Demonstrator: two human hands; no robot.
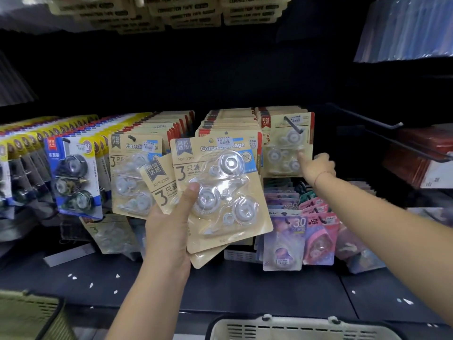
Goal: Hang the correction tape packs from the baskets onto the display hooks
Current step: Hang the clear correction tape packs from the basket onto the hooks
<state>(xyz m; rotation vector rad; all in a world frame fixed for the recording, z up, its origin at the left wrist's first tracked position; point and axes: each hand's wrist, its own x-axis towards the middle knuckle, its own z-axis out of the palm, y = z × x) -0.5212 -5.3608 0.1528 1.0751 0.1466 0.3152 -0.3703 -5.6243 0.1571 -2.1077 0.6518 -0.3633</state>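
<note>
Stock on the display already looks dense: at its left end blue-and-yellow packs (73,177) crowd their hooks, and beside them a hook of kraft-card correction tape packs (132,173) is well filled. The left hand (169,229) is raised in front of the middle rows, thumb pressed on the front and fingers curled behind a fan of at least two held packs (220,192), which hang on no hook. Behind that fan the middle row (230,123) is stacked almost to the front. Further right, a hung pack (286,148) sits on the right hook (293,125), whose dark tip shows through its top. The right hand (318,168) reaches to that pack's lower right corner, forefinger stretched toward it, though blur hides whether it touches or pinches the card. Near the display's right end, two bare hooks (367,119) stick out. Below the ledge, a green basket (29,312) and a pale basket (301,327) show only their rims, so what they contain cannot be read. The job seems well along, with at least the held packs left to hang, probably on the right hook.
</note>
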